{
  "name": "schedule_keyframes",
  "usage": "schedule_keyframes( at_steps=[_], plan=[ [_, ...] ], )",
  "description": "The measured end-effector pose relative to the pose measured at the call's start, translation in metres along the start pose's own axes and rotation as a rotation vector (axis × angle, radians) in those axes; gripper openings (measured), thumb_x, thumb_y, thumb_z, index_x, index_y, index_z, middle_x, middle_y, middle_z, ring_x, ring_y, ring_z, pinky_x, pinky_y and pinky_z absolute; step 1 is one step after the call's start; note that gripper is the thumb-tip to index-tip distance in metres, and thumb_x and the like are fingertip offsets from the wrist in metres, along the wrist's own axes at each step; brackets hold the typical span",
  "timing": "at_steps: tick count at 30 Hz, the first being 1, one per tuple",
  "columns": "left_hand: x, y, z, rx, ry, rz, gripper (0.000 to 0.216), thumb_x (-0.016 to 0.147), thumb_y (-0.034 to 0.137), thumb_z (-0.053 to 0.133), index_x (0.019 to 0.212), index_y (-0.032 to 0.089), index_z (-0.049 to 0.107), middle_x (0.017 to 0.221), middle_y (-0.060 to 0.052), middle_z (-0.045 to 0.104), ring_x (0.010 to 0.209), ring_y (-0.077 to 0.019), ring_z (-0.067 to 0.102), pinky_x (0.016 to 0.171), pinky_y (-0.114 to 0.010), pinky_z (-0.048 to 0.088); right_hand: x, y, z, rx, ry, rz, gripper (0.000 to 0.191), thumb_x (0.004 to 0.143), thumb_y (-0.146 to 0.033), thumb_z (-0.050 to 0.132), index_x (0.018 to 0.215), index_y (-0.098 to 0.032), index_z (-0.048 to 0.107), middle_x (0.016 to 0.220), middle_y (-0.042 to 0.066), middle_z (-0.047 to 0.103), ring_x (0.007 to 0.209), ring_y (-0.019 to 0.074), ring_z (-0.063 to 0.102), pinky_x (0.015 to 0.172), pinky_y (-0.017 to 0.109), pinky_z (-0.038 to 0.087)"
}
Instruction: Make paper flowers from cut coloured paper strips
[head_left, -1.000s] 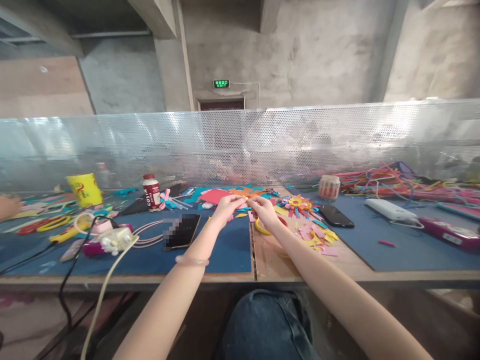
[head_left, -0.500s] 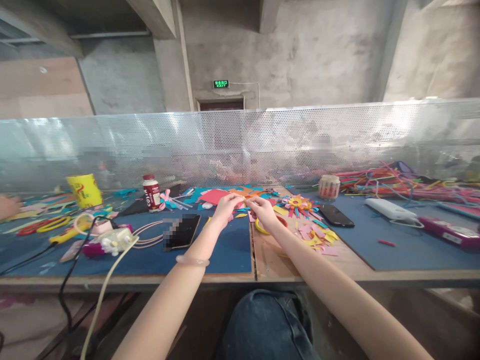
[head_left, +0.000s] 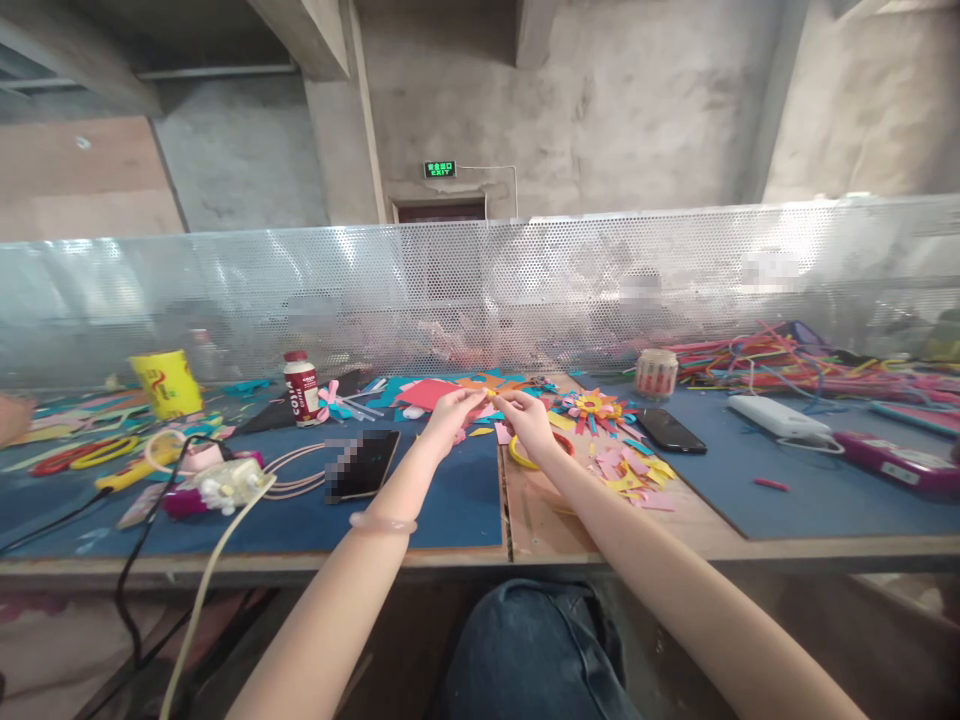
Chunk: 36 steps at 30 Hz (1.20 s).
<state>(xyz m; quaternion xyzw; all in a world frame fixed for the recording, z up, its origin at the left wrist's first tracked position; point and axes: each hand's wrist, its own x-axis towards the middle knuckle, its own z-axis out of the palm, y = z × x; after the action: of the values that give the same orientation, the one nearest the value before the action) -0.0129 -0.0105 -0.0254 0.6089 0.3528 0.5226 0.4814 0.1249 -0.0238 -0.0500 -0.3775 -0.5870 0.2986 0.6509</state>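
Both hands meet over the middle of the table, fingertips pinched close together. Between them shows a small yellow piece (head_left: 491,393), paper or foam, too small to tell which. My left hand (head_left: 453,414) grips its left side and my right hand (head_left: 528,418) its right side. Behind my left hand lies a red sheet (head_left: 427,392). Yellow-and-red-handled scissors (head_left: 519,452) lie partly hidden under my right hand and forearm. To the right of my right hand rests a flower of yellow, pink and blue pieces (head_left: 592,405).
Left are a dark phone (head_left: 367,465), a brown bottle (head_left: 301,388), a yellow cup (head_left: 166,384) and a corded power adapter (head_left: 234,483). Right are pink and yellow scraps (head_left: 634,470), a black phone (head_left: 670,430), a jar (head_left: 656,373) and colourful pipe cleaners (head_left: 765,360). Another person's hand (head_left: 13,418) shows far left.
My hands stay nearly in place, and the yellow piece between the fingertips shows more clearly now. The view has shifted very slightly.
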Motion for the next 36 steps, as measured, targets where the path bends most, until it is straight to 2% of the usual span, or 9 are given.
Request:
schedule_keyframes(
  at_steps=[4, 7, 9, 12, 18, 25, 30, 36],
  plan=[
    [0.002, -0.002, -0.001, -0.002, -0.022, -0.072, 0.040, 0.068, 0.052, 0.061, 0.076, 0.013, 0.066, 0.084, -0.011, 0.067, 0.083, -0.0200, 0.062, 0.063, -0.024, 0.045, -0.001, 0.002, -0.001, -0.391, 0.091, -0.358, 0.011, 0.077, -0.028, 0.054, 0.072, -0.020, 0.060, 0.070, 0.000, 0.057, 0.059, 0.0122, 0.047, 0.057, 0.025, 0.040],
    [0.002, -0.003, -0.001, -0.045, -0.082, -0.140, 0.043, 0.069, 0.054, 0.058, 0.071, 0.012, 0.066, 0.078, -0.010, 0.066, 0.075, -0.0186, 0.062, 0.059, -0.023, 0.044, -0.003, 0.001, -0.001, -0.665, 0.102, -0.598, 0.014, 0.082, -0.023, 0.048, 0.076, -0.021, 0.061, 0.078, 0.003, 0.058, 0.075, 0.0166, 0.050, 0.064, 0.027, 0.041],
    [0.002, -0.002, -0.001, -0.081, -0.068, -0.152, 0.042, 0.069, 0.054, 0.059, 0.068, 0.012, 0.065, 0.075, -0.010, 0.066, 0.072, -0.0175, 0.062, 0.057, -0.023, 0.044, -0.004, 0.001, -0.001, -0.799, 0.103, -0.724, 0.016, 0.084, -0.020, 0.046, 0.079, -0.021, 0.062, 0.081, 0.005, 0.058, 0.082, 0.0185, 0.048, 0.068, 0.028, 0.041],
    [0.000, 0.000, 0.001, -0.095, -0.006, -0.155, 0.037, 0.068, 0.049, 0.062, 0.069, 0.012, 0.065, 0.074, -0.010, 0.065, 0.071, -0.0175, 0.062, 0.057, -0.023, 0.045, -0.002, 0.002, -0.002, -0.948, 0.084, -0.827, 0.018, 0.084, -0.018, 0.046, 0.079, -0.020, 0.062, 0.081, 0.006, 0.058, 0.081, 0.0188, 0.046, 0.071, 0.030, 0.040],
    [0.003, -0.007, -0.003, -0.084, -0.027, -0.045, 0.025, 0.066, 0.034, 0.068, 0.079, 0.012, 0.066, 0.079, -0.010, 0.066, 0.076, -0.0177, 0.062, 0.064, -0.025, 0.048, -0.002, 0.001, -0.006, -1.053, 0.042, -0.865, 0.019, 0.086, -0.021, 0.044, 0.082, -0.020, 0.063, 0.083, 0.007, 0.058, 0.081, 0.0197, 0.044, 0.072, 0.033, 0.038],
    [0.005, -0.011, -0.004, -0.015, -0.033, 0.025, 0.026, 0.068, 0.039, 0.066, 0.077, 0.014, 0.066, 0.081, -0.010, 0.067, 0.073, -0.0168, 0.064, 0.061, -0.023, 0.048, -0.002, 0.004, -0.006, -0.974, 0.027, -0.824, 0.020, 0.088, -0.023, 0.042, 0.084, -0.020, 0.062, 0.084, 0.007, 0.057, 0.084, 0.0203, 0.045, 0.074, 0.033, 0.039],
    [0.006, -0.010, -0.003, -0.007, 0.007, -0.001, 0.029, 0.068, 0.042, 0.066, 0.079, 0.015, 0.066, 0.079, -0.010, 0.067, 0.069, -0.0182, 0.064, 0.054, -0.022, 0.047, -0.002, 0.006, -0.005, -0.984, 0.045, -0.824, 0.020, 0.088, -0.025, 0.043, 0.086, -0.020, 0.061, 0.086, 0.007, 0.057, 0.086, 0.0209, 0.046, 0.074, 0.034, 0.038],
    [0.006, -0.011, -0.005, -0.028, -0.047, 0.057, 0.029, 0.070, 0.040, 0.065, 0.079, 0.013, 0.067, 0.084, -0.010, 0.066, 0.083, -0.0192, 0.063, 0.069, -0.025, 0.049, -0.002, 0.005, -0.006, -1.014, 0.063, -0.848, 0.020, 0.089, -0.025, 0.041, 0.091, -0.019, 0.060, 0.088, 0.007, 0.059, 0.085, 0.0204, 0.047, 0.073, 0.032, 0.036]
  ],
)
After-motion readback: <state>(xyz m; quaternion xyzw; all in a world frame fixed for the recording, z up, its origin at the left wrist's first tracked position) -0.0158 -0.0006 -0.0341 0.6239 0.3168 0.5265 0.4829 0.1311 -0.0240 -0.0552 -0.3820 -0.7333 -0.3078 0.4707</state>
